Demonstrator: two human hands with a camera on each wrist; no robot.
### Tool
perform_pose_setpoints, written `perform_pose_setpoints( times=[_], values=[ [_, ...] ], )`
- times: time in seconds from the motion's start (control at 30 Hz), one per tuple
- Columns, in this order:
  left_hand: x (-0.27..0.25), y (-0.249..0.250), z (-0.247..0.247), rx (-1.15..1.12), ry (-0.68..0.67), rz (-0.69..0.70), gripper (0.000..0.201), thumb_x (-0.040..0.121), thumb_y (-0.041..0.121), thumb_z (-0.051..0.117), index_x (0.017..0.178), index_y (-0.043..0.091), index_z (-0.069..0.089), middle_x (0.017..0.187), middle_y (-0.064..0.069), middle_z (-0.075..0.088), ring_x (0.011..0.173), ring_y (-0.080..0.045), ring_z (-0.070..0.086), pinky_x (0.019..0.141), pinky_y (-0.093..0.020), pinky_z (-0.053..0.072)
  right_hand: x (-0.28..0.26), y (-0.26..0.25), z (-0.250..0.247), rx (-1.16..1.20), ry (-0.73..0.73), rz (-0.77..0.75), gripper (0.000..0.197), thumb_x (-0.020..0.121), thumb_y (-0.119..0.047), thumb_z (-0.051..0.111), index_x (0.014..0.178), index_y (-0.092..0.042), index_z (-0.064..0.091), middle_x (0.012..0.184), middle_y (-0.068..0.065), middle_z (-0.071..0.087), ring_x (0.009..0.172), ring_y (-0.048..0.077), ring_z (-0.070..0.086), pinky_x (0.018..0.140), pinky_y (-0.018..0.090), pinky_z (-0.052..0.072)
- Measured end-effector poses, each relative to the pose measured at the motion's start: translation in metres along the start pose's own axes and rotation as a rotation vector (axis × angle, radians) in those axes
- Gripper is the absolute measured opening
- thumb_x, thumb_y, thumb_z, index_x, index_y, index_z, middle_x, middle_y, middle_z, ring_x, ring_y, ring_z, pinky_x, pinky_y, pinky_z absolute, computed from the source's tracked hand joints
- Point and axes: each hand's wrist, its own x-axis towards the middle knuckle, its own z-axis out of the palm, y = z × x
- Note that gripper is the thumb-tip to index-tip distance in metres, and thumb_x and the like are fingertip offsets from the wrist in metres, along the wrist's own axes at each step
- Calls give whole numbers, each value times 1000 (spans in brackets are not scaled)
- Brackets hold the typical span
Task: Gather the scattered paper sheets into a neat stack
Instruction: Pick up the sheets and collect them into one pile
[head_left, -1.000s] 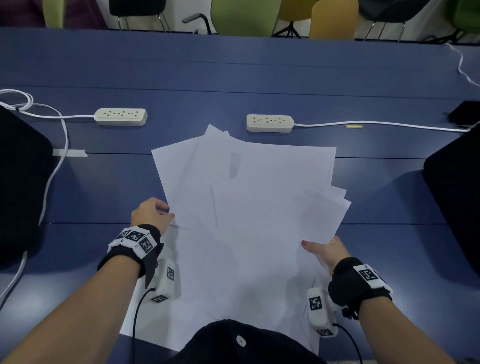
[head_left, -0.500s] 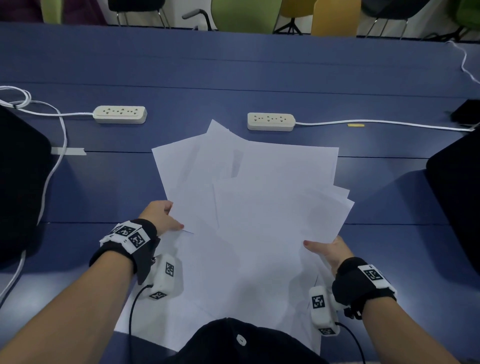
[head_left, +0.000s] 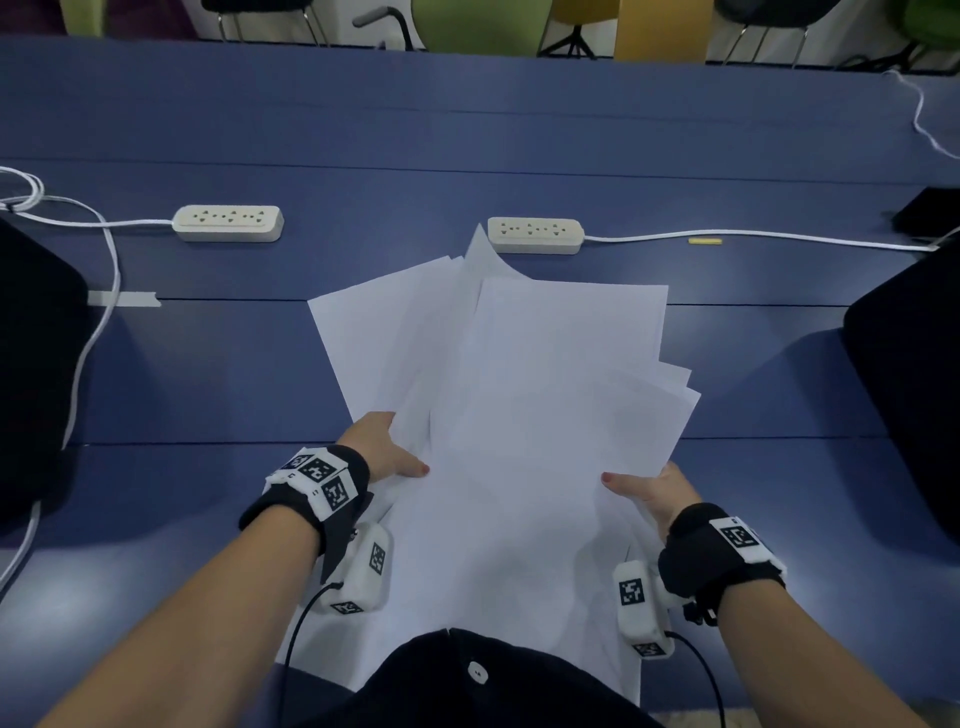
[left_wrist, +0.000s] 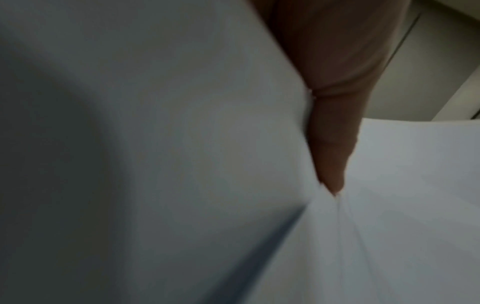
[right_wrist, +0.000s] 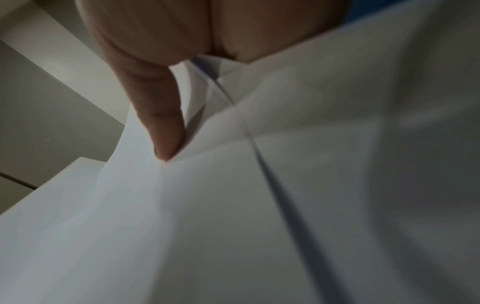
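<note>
My left hand (head_left: 382, 447) and my right hand (head_left: 652, 491) pinch the paper sheets (head_left: 524, 415) at both sides, thumbs on top and the other fingers hidden below. The sheets are collected over the blue table (head_left: 208, 374), but their corners fan out; squaring the edges remains. Both forearms reach forward, wrists low.

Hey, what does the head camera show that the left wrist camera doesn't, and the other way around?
Only the head view shows the whole fanned pile of paper sheets on the blue table, both power strips, the right hand and the chairs behind. Only the left wrist view shows, close up, a thumb pressed against the sheets, which crease under its tip. Both show the left hand gripping the sheets' left side.
</note>
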Motion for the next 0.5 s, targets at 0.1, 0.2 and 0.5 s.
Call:
perform_pose_setpoints(
  times=[0.1,0.2,0.5],
  values=[
    [-3,1,0,-18,30,19,28,68,12,77,90,13,60,81,0,64,79,-22,61,59,-23,44,-2,0,2,-7,13,-13,23,77,7,65,84,-15,62,101,15,65,96,33,60,95,45,45],
    [-6,-2,-9,-134,51,11,24,70,8,76,90,9,63,81,-2,66,80,-26,63,70,-28,49,-5,0,2,23,60,-25,20,77,7,65,86,-10,61,92,10,65,86,28,60,84,37,46],
    [-20,-28,-48,-302,276,-1,29,75,-4,68,102,2,60,98,-10,59,89,-23,55,78,-30,39,-7,-1,-3,49,171,-7,20,76,9,65,93,-2,61,105,18,61,94,30,56,90,38,42]
  ],
)
